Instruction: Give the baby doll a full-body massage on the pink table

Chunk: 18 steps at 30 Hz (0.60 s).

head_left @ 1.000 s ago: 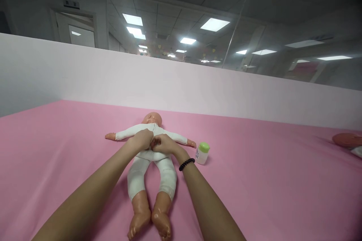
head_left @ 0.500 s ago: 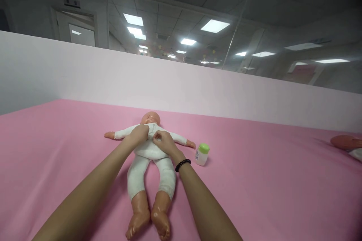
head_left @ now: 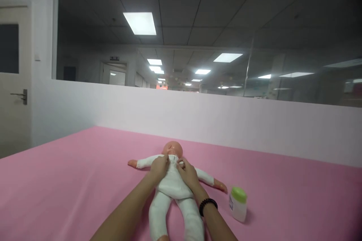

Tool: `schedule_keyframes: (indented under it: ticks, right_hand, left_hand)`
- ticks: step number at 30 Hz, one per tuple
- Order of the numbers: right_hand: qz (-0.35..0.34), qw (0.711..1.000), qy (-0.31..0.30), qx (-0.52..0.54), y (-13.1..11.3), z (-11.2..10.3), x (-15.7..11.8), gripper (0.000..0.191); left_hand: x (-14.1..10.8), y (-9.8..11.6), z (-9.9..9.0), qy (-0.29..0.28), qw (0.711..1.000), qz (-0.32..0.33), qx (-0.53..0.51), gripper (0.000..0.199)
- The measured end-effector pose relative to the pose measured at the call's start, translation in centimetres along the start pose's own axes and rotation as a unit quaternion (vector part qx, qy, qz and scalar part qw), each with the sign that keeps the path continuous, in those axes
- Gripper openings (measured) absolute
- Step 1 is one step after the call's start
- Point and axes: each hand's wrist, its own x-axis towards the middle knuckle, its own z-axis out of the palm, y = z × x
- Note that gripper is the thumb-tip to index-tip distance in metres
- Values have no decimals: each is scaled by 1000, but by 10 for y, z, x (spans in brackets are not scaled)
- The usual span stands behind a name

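Observation:
A baby doll (head_left: 174, 187) with a bald head and a white cloth body lies on its back, arms spread. On its upper chest, just below the neck, both of my hands are at work. My left hand (head_left: 160, 166) is closed, its fingertips pinching the white cloth near the collar. Across a small dark gap in the cloth, my right hand (head_left: 187, 172) has curled fingers pressed together; what is between them is too small to make out. A black beaded bracelet (head_left: 208, 206) circles my right wrist. The doll's feet are out of view.
A small white bottle with a green cap (head_left: 238, 204) stands right of the doll's hand. Pink sheeting (head_left: 283, 188) covers the table, which meets a white low wall (head_left: 198, 116) with glass above. A door (head_left: 15, 83) is at the far left.
The view has tilted up and turned left, so the doll and bottle sit lower and further right. Both hands have moved nearer the doll's neck and remain closed.

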Motion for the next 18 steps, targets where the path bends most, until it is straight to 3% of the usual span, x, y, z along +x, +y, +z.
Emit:
schedule_keyframes:
  ticks: [4,7,10,13,15,18]
  right_hand:
    - [-25,996,-12,-90,-5,7,0,12]
    - [-36,985,-28,-169,-11,11,0,21]
    - [-31,972,-63,-223,-22,8,5,31]
    - [16,970,-99,-220,-43,-1,22,42]
    - [64,978,-79,-181,-59,-6,38,50]
    - [128,982,0,-142,-69,-3,61,63]
  left_hand:
    - [-4,-8,11,9,1000,-14,-4,27]
    - [-12,-19,21,34,994,-81,-65,26]
    - [-22,-32,31,77,971,-170,-151,35]
    - [-30,-43,38,113,950,-197,-213,41]
    - [-31,-46,41,119,939,-195,-257,43]
    - [-27,-48,45,97,915,-202,-335,46]
